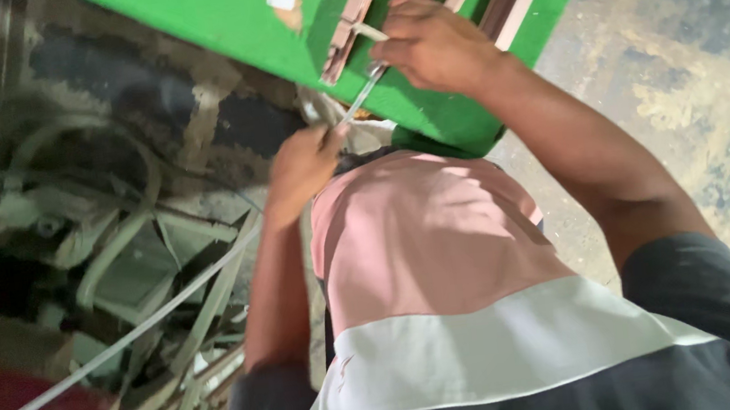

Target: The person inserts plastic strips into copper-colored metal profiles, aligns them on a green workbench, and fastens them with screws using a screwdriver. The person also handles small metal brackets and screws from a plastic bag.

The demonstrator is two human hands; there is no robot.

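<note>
My right hand [433,41] rests on a green table [224,15], closed around the upper end of a thin pale strip [363,95]. The strip slants down to my left hand [304,168], which grips its lower end just off the table's edge. A bundle of long wooden strips [361,8] lies on the green surface right beside my right hand. My striped shirt fills the lower middle of the view. The picture is blurred by motion.
A heap of pale offcut strips [123,251] covers the floor to the left. A long thin strip [99,359] runs diagonally across it. A dark red box [3,402] sits at lower left. Worn concrete floor [708,83] lies to the right.
</note>
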